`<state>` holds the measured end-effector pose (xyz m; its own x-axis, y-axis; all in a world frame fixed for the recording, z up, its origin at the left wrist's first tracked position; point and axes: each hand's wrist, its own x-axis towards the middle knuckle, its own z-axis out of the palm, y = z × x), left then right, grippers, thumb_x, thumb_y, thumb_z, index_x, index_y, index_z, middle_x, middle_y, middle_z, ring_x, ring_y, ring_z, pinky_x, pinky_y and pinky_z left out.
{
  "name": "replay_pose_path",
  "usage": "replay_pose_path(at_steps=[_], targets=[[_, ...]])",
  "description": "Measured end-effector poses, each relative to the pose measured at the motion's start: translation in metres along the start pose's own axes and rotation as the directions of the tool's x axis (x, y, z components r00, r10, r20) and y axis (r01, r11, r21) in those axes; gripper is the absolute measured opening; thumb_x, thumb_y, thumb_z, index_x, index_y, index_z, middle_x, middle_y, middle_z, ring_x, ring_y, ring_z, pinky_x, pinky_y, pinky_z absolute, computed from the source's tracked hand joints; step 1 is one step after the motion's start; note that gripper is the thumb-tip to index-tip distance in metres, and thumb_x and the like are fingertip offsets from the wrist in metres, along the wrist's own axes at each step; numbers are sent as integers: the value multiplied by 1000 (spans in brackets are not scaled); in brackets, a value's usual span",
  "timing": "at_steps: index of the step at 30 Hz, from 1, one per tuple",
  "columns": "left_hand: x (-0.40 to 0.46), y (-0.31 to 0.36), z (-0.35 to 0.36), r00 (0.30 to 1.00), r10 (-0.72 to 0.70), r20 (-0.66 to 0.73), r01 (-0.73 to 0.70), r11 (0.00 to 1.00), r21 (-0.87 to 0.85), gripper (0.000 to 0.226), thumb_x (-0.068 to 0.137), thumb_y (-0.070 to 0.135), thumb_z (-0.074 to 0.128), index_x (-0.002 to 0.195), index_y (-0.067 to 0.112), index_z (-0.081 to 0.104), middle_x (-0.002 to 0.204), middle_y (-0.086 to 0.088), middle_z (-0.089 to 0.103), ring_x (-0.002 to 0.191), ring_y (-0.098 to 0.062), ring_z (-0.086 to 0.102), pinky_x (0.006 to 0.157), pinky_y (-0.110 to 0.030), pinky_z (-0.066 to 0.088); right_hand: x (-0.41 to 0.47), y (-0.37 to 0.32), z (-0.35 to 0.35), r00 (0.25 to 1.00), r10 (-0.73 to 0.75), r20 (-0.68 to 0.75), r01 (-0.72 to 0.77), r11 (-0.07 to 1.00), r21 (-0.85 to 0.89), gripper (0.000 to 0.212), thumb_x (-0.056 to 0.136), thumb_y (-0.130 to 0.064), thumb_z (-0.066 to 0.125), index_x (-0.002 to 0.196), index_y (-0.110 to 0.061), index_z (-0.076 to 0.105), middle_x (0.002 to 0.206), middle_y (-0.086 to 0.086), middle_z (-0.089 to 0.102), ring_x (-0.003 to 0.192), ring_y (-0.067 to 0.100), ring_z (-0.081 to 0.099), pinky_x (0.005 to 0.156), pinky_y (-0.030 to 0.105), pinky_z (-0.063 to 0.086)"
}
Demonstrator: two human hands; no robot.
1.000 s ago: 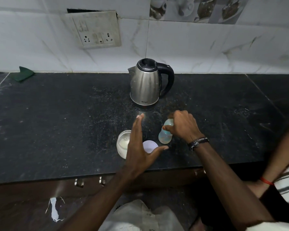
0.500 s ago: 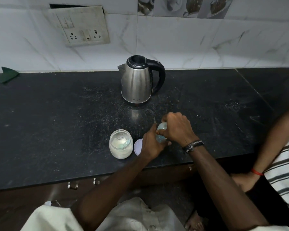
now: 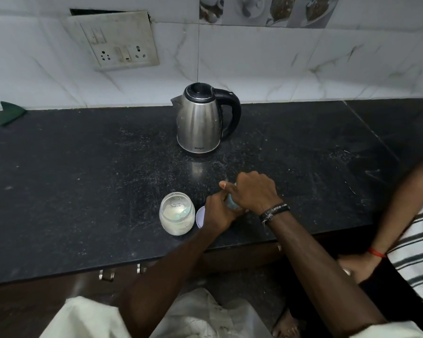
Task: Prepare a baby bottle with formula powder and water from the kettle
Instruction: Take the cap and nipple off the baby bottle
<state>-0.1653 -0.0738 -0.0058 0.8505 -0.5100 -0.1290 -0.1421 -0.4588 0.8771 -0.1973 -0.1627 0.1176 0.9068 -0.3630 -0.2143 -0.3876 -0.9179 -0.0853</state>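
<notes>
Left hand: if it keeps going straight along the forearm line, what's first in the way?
The baby bottle: the left hand already grips it, with the right hand just beyond on its top. The kettle stands farther back, probably off that line; depth is unclear.

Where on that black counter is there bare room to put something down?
Wide bare stretch left of the kettle, between the green cloth and the powder jar. Another bare patch right of the kettle. Crowded near the front edge: jar, its lid, and both hands, left hand and right hand, gripping the bottle.
</notes>
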Motion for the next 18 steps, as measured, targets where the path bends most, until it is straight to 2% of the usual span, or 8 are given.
replay_pose_path(at_steps=[3,6,9,10,12,13,16,18], targets=[[7,-3,1,1000,12,-20,-10,998,61,40,79,30,82,114,15,72,109,-4,75,102,-13,67,78,-13,37,0,-7,3,999,31,-20,-32,999,-17,55,98,-56,41,107,-7,65,112,16,67,106,34,63,80,38,47],[9,-5,3,999,0,37,-2,999,45,40,81,19,81,117,6,68,117,-12,71,110,-24,64,87,-24,43,2,-6,3,998,15,-59,-17,999,-29,41,96,-44,51,107,-7,64,112,16,66,103,35,63,80,37,48],[10,-8,2,998,52,18,-52,998,-19,42,73,30,84,108,10,72,107,-3,73,94,-9,64,83,-22,47,3,-3,-4,996,-68,-54,65,996,-67,30,91,-34,59,103,-7,61,109,15,65,98,33,63,74,35,45],[11,-8,1,997,73,40,-72,997,-7,44,75,35,82,111,11,72,109,0,72,97,-3,60,86,-21,47,2,-3,-7,993,-108,-41,104,991,-89,28,88,-31,63,103,-7,60,109,14,64,98,32,63,74,35,45],[12,-7,0,992,86,88,-87,996,2,42,83,26,80,120,9,68,120,-4,70,108,-6,61,96,-24,47,1,-1,-15,984,-175,-10,173,978,-116,32,82,-28,69,104,-9,57,110,13,61,98,32,61,72,34,41],[12,-7,-1,992,97,78,-96,995,-16,40,83,23,80,119,9,69,119,-5,71,109,-10,64,96,-27,49,1,2,-19,983,-185,3,185,977,-104,35,79,-28,72,105,-11,56,109,11,60,98,31,60,70,32,39],[8,-15,1,990,134,-47,-138,985,-99,40,71,28,88,105,16,72,95,4,76,87,-7,72,79,-32,59,2,19,-28,989,-141,43,138,987,79,39,71,-27,76,101,-17,54,104,5,59,95,27,60,67,31,40],[6,-18,2,987,140,-73,-148,983,-113,48,66,33,89,108,19,71,95,6,76,86,-7,72,77,-36,60,4,33,-30,989,-127,70,110,973,203,48,71,-26,78,112,-19,54,110,2,59,103,25,60,72,30,44]])
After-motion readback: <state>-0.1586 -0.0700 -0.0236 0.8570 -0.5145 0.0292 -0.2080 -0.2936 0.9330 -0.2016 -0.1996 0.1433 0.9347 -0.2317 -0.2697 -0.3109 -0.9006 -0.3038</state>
